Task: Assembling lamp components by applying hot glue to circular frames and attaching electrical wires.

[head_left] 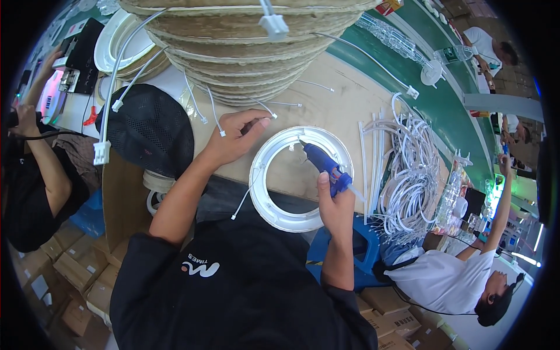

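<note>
Honestly, the white ring (274,213) is what I'd worry about. It's in front of the person's chest, its 6 o'clock side reaching past the near edge of the surface (344,87), so a bump there could tip it. I can't tell what's holding it up.

The blue glue gun (319,162) has its nozzle over the ring's 12 o'clock stretch, right near a small white plug (291,147). If it's hot, a slip could gum up or melt that plug. The loose lead (235,216) hanging off at 8 o'clock could snag on clothing and drag the ring, too.

As for pose, the right hand (337,201) comes up from 5 o'clock and is wrapped around the gun, thumb up along its back, nozzle aimed at 11. The left hand (239,135) is well apart from it, just off the ring at 10 o'clock, fingers curled and thumb toward 2. A plug tip (274,115) is right by the thumb; can't tell if it's pinched.

Further out, the ring stack (245,49) at 11 trails leads near those fingers, easy to catch, and tangled clear tubing (408,169) sits at 3.
</note>
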Demonstrator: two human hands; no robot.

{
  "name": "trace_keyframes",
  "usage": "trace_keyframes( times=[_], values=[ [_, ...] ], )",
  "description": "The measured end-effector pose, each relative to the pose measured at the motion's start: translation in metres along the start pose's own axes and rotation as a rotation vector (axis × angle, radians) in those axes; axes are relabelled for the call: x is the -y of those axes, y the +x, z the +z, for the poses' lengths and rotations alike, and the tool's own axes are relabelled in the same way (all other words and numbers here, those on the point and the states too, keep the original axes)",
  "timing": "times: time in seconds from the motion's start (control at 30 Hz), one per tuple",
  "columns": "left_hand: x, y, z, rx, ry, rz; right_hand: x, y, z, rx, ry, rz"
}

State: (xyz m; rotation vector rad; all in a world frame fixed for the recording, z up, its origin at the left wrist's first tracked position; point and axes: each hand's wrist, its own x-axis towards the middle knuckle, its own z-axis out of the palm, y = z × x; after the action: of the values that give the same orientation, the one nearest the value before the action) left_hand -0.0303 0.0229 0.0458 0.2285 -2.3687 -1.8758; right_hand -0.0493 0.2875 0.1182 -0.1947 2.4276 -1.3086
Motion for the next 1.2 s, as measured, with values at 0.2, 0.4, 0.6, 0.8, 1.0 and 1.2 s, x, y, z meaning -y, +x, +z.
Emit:
trace_keyframes(
  times=[0.2,0.4,0.6,0.8,1.0,1.2],
  values=[
    [0.0,0.0,0.0,-0.003,-0.016,0.011,0.003,-0.003,-0.002,0.002,-0.063,0.035],
    [0.002,0.0,0.002,-0.027,-0.037,0.039,-0.003,0.0,-0.001,-0.011,-0.04,0.008],
    [-0.001,0.0,0.002,-0.04,-0.032,0.023,0.003,-0.004,0.002,-0.013,-0.07,-0.029],
    [-0.006,0.0,0.001,-0.027,-0.053,0.027,0.009,-0.015,-0.006,0.256,-0.036,-0.014],
    [-0.008,0.001,0.001,-0.019,-0.081,0.018,0.027,-0.02,0.007,0.266,-0.137,-0.112],
    [-0.001,0.001,0.0,-0.001,-0.07,0.0,0.023,-0.018,0.012,0.287,-0.131,-0.105]
  ],
)
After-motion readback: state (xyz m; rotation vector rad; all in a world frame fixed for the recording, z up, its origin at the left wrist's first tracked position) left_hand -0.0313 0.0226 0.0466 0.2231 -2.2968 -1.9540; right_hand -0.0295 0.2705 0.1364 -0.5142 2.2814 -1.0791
